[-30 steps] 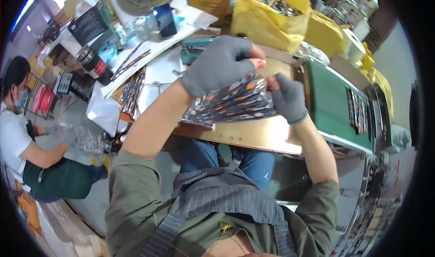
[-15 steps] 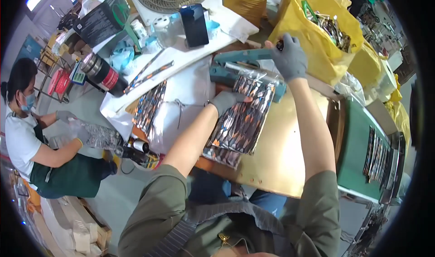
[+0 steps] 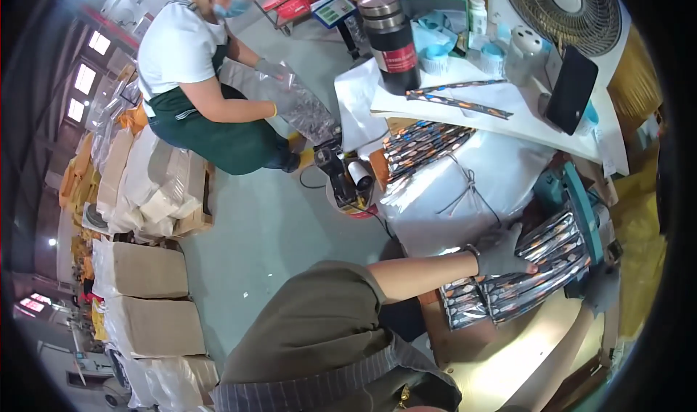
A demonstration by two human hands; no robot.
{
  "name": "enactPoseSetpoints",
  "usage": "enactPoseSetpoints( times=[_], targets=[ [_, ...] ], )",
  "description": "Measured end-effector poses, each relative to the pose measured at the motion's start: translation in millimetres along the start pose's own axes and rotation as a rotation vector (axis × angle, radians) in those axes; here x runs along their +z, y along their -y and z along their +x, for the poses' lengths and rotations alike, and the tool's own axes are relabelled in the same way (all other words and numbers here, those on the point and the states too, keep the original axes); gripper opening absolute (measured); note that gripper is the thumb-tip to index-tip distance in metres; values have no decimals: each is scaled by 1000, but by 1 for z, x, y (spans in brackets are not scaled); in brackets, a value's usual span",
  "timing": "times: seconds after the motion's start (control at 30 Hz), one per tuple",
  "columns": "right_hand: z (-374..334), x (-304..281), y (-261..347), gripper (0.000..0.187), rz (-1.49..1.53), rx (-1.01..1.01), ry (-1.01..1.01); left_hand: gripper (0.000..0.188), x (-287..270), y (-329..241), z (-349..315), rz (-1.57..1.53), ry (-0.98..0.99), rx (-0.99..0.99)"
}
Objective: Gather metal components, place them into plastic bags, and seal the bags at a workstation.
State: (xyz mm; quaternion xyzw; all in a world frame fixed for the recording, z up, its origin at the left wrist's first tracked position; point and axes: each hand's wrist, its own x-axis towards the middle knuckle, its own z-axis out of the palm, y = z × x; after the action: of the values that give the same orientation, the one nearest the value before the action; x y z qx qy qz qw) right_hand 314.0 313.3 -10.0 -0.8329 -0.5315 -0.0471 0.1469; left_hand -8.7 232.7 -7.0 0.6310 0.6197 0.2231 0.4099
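My left hand (image 3: 501,252), in a grey glove, is closed on the left part of a clear bag of dark patterned strips (image 3: 541,281), its bare thumb tip lying on top. The strips are narrow, black with orange, white and blue marks. The bag's far right end lies under the lowered arm of a teal bag sealer (image 3: 583,212). My right hand (image 3: 601,288), also gloved, grips the near end of the sealer's arm; its fingers are partly hidden. Another similar bag (image 3: 463,303) sticks out beneath, at the table edge.
A white board (image 3: 450,105) holds a thermos (image 3: 392,45), a phone (image 3: 572,89), loose strips and a fan (image 3: 566,5). More strips (image 3: 421,147) lie beside a tied plastic sheet (image 3: 465,201). A masked co-worker (image 3: 189,78) handles a clear bag at left. Wrapped cartons (image 3: 145,278) stand behind.
My view has swung left. My right hand has brought the sealer's raised arm down onto the bag. My left hand still holds the bag, whose end has moved into the sealer.
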Motion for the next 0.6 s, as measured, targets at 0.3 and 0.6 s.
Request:
enactPoseSetpoints(
  times=[0.3,0.6],
  targets=[
    [-40,7,4,61,389,-206,-273,73,8,24,-4,-125,1,147],
    [-380,-72,37,47,1406,289,643,83,-35,47,-180,-326,156,133]
  ],
)
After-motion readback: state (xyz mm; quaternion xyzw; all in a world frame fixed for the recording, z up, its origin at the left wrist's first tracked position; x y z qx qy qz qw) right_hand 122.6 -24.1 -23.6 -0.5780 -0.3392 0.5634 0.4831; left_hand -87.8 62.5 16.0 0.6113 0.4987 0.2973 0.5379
